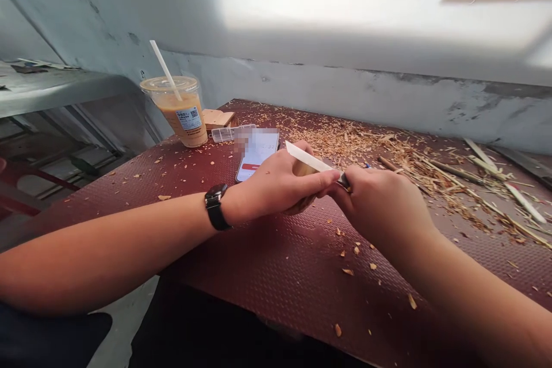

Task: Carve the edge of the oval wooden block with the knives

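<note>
My right hand (383, 198) is closed around the handle of a knife (307, 157), whose pale blade points up and to the left. Under the blade, my left hand (273, 184) grips a piece of wood (303, 169), mostly hidden by the fingers. The left thumb reaches along the blade near the handle. Both hands meet above the dark red textured table (254, 264). A phone (252, 155) with a lit screen lies just beyond my left hand and is partly covered by it.
A plastic cup (190, 126) of light brown drink with a straw stands at the back left. Beside it are a wooden block (215, 119) and a clear plastic case (233, 133). Wood shavings (345, 141) cover the back; split strips (524, 202) lie at the right. A wall rises behind.
</note>
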Demonstrator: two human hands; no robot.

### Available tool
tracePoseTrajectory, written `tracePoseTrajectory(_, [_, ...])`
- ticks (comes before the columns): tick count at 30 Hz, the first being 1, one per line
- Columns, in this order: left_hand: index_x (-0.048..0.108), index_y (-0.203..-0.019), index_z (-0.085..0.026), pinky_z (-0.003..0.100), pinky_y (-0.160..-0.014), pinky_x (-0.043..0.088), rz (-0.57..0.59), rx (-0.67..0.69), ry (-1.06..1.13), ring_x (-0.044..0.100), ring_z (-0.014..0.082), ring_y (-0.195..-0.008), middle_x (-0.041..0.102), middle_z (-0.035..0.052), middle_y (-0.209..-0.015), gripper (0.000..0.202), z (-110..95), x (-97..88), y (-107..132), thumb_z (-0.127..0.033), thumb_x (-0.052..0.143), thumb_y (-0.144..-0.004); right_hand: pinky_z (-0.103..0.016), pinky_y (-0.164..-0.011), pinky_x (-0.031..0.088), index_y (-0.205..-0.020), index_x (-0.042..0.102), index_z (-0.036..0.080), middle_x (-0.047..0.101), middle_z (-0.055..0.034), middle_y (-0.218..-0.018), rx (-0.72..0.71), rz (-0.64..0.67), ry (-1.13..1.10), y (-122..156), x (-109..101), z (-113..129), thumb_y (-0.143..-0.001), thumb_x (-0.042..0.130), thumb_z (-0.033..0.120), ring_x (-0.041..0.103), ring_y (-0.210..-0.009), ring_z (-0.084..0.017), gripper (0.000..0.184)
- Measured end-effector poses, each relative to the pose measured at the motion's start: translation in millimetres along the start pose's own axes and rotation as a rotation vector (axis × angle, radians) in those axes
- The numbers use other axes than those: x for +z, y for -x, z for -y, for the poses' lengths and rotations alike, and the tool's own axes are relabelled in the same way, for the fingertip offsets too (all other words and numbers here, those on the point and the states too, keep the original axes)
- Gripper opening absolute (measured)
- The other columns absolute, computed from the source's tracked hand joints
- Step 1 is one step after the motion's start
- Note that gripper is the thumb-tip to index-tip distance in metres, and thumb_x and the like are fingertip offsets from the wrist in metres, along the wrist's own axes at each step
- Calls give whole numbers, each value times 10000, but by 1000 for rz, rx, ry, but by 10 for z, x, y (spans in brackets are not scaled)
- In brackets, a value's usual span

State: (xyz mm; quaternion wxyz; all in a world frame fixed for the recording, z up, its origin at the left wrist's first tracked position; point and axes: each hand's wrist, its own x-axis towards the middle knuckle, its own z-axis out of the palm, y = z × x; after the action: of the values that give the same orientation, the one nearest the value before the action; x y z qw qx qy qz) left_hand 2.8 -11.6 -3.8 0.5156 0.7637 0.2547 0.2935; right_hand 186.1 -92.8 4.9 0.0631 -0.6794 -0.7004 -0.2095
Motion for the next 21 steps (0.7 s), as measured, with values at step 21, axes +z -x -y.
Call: tracePoseTrajectory(21, [591,-1002,-225,345,-704,424,-99,-14,-417,591,228,-873,647,29,-968,605,176,126,0,-723,768,-708,-295,-574,214,-734,611,202,647,-37,-653,-247,139,-52,12,214,-73,-877,546,259,590,-597,-183,167])
